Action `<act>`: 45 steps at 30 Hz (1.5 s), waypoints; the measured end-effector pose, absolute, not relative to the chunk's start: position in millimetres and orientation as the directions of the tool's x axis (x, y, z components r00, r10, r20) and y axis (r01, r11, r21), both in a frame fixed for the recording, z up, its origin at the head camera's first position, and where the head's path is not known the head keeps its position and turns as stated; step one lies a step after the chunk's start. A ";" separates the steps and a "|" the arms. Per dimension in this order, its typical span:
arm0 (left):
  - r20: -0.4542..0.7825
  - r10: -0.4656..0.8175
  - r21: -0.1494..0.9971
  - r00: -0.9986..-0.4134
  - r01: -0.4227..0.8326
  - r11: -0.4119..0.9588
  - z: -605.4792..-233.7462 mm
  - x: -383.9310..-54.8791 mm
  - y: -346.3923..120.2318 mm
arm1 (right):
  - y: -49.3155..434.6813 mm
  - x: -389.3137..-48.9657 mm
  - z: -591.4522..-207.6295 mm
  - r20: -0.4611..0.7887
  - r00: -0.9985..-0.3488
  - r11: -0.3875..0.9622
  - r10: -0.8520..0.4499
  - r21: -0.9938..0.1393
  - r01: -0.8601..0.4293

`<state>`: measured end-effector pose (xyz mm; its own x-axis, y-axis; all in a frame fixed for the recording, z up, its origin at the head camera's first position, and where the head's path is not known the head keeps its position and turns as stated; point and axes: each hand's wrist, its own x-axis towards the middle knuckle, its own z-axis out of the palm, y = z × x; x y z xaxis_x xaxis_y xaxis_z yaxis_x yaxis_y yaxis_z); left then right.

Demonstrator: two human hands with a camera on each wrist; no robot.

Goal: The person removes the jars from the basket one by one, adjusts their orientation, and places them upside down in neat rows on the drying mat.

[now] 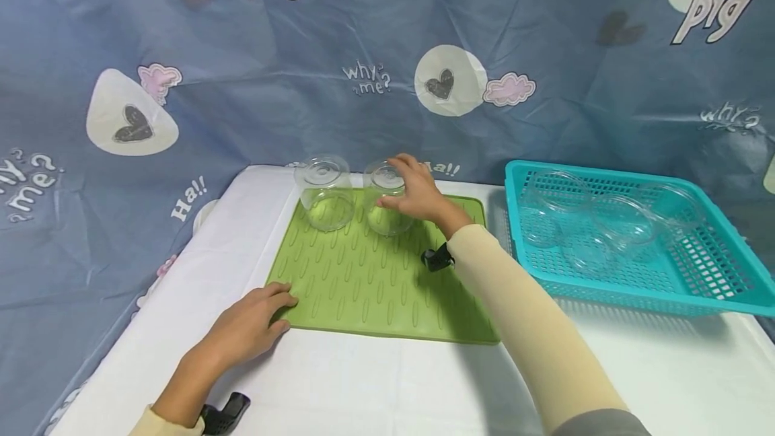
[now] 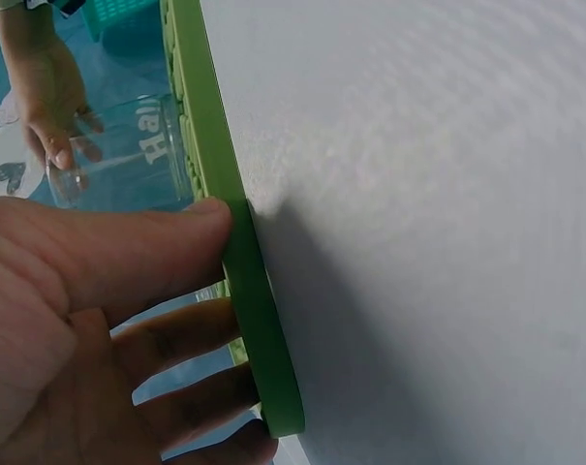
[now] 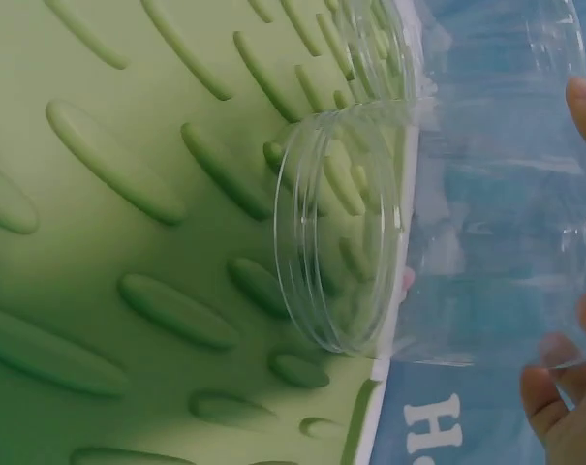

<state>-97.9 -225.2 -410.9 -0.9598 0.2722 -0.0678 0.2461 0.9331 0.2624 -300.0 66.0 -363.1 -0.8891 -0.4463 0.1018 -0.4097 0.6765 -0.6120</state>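
Two clear cups stand upside down side by side at the back of a green ribbed mat (image 1: 375,288). My right hand (image 1: 418,194) is around the upper part of the right cup (image 3: 467,262), thumb on one side and fingers on the other. That cup's rim is down on the mat. The left cup (image 1: 327,197) stands a little apart, untouched. At the mat's front left corner my left hand (image 1: 251,325) rests with its fingers extended. In the left wrist view, its thumb (image 2: 200,228) touches the mat's green edge.
A turquoise basket (image 1: 630,298) on the right holds several clear cups (image 1: 623,221), some overlapping. White cloth (image 1: 363,382) covers the table. Behind it hangs a blue printed curtain (image 1: 339,106).
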 end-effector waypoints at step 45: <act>-0.077 0.278 0.255 -0.957 0.251 0.934 -409.9 -102.0 -226.5 | 226.8 -217.5 -277.7 0.151 -0.857 0.844 -0.493 -0.159 -0.513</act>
